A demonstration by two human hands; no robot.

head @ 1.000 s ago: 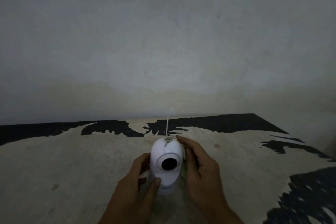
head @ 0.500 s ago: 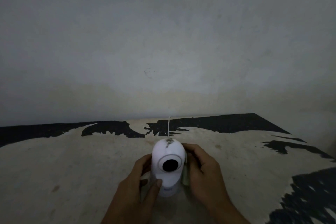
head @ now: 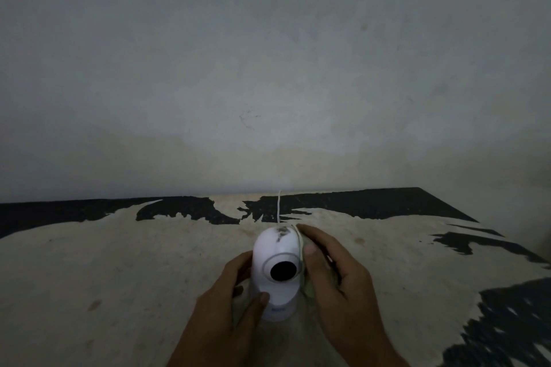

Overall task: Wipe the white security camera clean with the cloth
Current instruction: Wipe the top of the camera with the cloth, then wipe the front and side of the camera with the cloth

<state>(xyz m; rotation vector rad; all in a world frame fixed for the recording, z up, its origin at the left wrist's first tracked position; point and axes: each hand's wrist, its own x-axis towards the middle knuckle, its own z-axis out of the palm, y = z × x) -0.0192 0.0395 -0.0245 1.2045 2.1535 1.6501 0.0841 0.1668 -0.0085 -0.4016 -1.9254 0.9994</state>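
Camera (head: 278, 271) upright on table (head: 119, 271), lens toward viewer, grime on crown. Left hand (head: 229, 307) wrapped round base, steadying. Right hand (head: 334, 274) curled, pressing thin cloth (head: 301, 247) against right flank, likely to scrub upward toward grime.

Low in the middle of the frame, a white camera (head: 277, 271) stands upright on a worn table (head: 119, 262), lens toward us. The left hand (head: 232, 304) grips its base; the right hand (head: 334, 274) presses a pale cloth (head: 301, 247) against its side. Dark grime (head: 281, 233) marks the top.
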